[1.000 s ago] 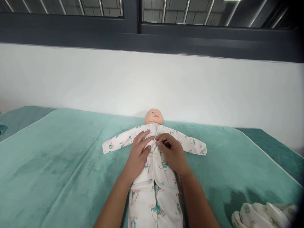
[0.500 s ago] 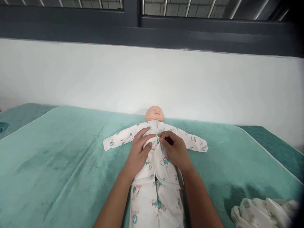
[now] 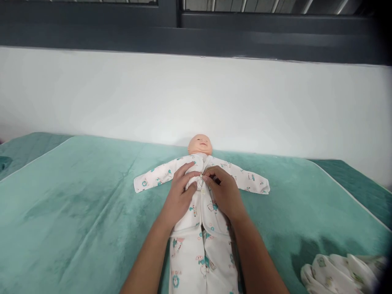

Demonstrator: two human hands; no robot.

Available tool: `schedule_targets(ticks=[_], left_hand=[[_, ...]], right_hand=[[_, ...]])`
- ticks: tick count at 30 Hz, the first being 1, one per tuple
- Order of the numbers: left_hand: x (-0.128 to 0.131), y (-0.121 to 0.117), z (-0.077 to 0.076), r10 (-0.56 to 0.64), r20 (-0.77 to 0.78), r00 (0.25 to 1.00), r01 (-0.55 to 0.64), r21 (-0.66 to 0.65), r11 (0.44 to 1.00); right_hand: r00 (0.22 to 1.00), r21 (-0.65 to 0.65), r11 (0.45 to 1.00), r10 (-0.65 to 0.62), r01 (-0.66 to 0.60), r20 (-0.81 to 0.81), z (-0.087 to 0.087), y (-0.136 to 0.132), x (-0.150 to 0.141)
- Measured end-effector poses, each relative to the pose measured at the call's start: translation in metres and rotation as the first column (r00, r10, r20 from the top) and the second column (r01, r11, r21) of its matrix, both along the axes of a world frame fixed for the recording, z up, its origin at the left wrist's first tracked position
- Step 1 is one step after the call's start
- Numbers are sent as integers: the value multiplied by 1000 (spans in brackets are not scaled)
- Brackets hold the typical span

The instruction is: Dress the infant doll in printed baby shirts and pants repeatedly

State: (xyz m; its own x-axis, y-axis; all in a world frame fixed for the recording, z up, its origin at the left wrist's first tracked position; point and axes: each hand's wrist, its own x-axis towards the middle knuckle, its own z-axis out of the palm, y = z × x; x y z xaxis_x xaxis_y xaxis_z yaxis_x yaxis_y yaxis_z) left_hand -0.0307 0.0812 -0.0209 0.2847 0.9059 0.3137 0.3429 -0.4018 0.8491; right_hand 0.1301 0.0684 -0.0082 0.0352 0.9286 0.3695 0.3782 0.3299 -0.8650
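Note:
A baby doll (image 3: 200, 144) lies on its back, dressed in a white printed baby shirt (image 3: 216, 224) with its sleeves spread to both sides. White printed trousers (image 3: 187, 261) cover the lower body. At the chest, my left hand (image 3: 180, 192) bunches the shirt front between thumb and index finger, its other fingers resting on the cloth. My right hand (image 3: 226, 192) pinches the edge of the shirt's opening beside those fingertips. A small button (image 3: 203, 191) shows just below. Below it the shirt's two front edges part slightly at the hem.
The doll lies on a green plush bedspread (image 3: 85, 196), its head near the white wall (image 3: 196, 94). A crumpled white printed cloth (image 3: 337, 271) sits at the lower right. Above the wall runs a dark window frame (image 3: 92, 36) with metal bars behind it.
The view has tipped down slightly. Both hands stay at the same place on the shirt front, with only small finger movements.

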Motion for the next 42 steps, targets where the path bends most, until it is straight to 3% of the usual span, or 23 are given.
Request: schedule_targets(ticks=[5, 14, 17, 20, 23, 25, 28, 31, 33, 37, 39, 42], left_hand=[[2, -2, 3, -5, 12, 1000, 5, -36, 999], [1, -3, 3, 26, 77, 997, -18, -105, 994], [-4, -3, 6, -28, 83, 996, 36, -107, 994], [-9, -5, 10, -102, -29, 994, 99, -92, 991], [-11, -7, 12, -138, -141, 980, 131, -54, 990], [-12, -8, 12, -159, -191, 969, 157, -26, 987], [-12, -9, 12, -170, -209, 963, 174, -4, 985], [-11, -9, 10, -147, -170, 974, 151, 11, 988], [-10, -8, 8, -132, -133, 982, 136, 22, 990], [-8, -8, 6, -108, -81, 991, 111, 40, 993], [-8, -9, 6, -92, -70, 993, 95, 38, 995], [-7, -10, 7, -72, -65, 995, 76, 49, 996]], right_hand=[[1000, 6, 1000, -28, 28, 13, -1, 1, 1], [980, 15, 980, -198, 198, -28, -3, 4, -3], [968, -21, 970, -242, 241, -69, 3, -4, -2], [964, -15, 966, -259, 259, -65, 13, -15, 0], [977, 30, 977, -212, 213, -30, 24, -24, 4], [993, 21, 993, -112, 113, -22, 29, -28, 8], [999, -86, 995, 41, -39, 19, 33, -32, 13], [977, -216, 972, 134, -97, 166, 33, -38, 12], [953, -241, 968, 139, -73, 269, 31, -41, 6], [913, -172, 984, 28, 47, 406, 27, -42, -4], [918, -152, 988, 39, 23, 394, 27, -42, -4], [944, -155, 982, 153, -112, 291, 30, -41, 5]])
